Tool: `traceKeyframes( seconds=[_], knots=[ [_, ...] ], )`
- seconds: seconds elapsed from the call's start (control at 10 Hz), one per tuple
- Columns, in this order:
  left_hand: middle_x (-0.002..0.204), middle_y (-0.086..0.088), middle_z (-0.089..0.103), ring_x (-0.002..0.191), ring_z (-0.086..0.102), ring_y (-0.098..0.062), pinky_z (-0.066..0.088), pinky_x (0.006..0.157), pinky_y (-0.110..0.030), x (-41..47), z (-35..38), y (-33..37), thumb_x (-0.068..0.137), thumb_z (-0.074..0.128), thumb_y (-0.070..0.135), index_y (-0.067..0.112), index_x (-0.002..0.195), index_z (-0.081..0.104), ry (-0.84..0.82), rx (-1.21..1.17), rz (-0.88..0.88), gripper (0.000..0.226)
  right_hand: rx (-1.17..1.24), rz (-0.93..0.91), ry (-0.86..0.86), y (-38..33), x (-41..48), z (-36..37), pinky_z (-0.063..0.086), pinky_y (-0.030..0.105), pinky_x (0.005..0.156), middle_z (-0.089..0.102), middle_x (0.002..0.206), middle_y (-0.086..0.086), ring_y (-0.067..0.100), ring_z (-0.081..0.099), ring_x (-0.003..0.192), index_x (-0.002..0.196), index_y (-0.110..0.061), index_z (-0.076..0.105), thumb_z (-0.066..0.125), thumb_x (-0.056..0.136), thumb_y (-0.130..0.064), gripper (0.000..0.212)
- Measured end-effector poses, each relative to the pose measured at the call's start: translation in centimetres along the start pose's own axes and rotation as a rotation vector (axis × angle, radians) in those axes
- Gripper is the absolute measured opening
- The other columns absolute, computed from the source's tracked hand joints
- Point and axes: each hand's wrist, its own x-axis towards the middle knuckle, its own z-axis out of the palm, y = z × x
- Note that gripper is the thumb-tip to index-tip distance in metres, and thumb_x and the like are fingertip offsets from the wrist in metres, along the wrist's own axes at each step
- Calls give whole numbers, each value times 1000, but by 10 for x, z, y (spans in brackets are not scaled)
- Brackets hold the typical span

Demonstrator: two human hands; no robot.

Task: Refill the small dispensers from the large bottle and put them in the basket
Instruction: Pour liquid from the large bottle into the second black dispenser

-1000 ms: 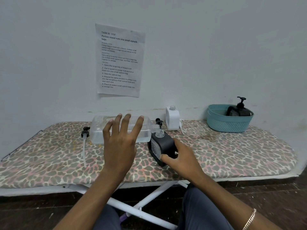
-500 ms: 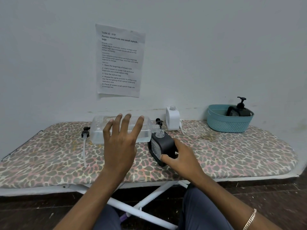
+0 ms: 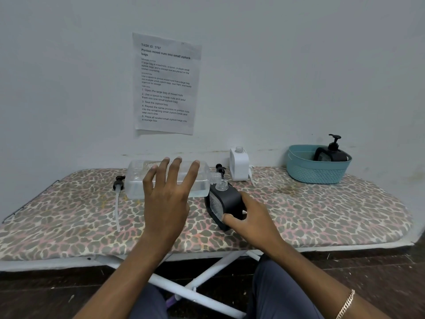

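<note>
Left hand (image 3: 165,203): fingers straight and spread over the large clear plastic bottle (image 3: 138,180), which lies on its side with its neck at the open mouth of the small black square dispenser (image 3: 226,200); contact cannot be told. Right hand (image 3: 255,223): thumb and fingers curled round that dispenser, tilted on the leopard-print ironing board (image 3: 322,210). Both hands unchanged from 0.5 s ago; teal plastic basket (image 3: 317,171) well right of the fingers.

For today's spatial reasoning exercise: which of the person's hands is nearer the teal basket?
Right. The right hand grips the black dispenser, left of the basket; the left hand is farther left, by the large bottle.
</note>
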Motion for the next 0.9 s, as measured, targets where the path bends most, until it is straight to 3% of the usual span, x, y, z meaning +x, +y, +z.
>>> traceKeyframes(
  seconds=[0.4,0.6,0.9],
  knots=[
    [146,-17,58,141,50,-41,29,112,-55,0,0,1,67,70,-13,24,151,55,-1,-10,-4,93,13,-6,0,-1,0,0,55,15,71,71,98,-16,-3,65,89,119,-31,62,76,83,-32,38],
    [146,-17,58,140,50,-41,29,112,-55,0,-1,1,68,70,-13,24,151,55,0,-10,-3,92,9,-6,0,0,0,0,57,20,72,72,97,-15,-1,66,89,120,-30,63,76,83,-32,39],
    [145,-17,58,139,52,-41,30,112,-55,-1,3,0,65,67,-14,23,149,57,26,-13,0,93,-2,3,3,0,1,0,52,15,68,71,94,-14,-2,64,87,112,-29,63,77,83,-31,32]
  ],
)
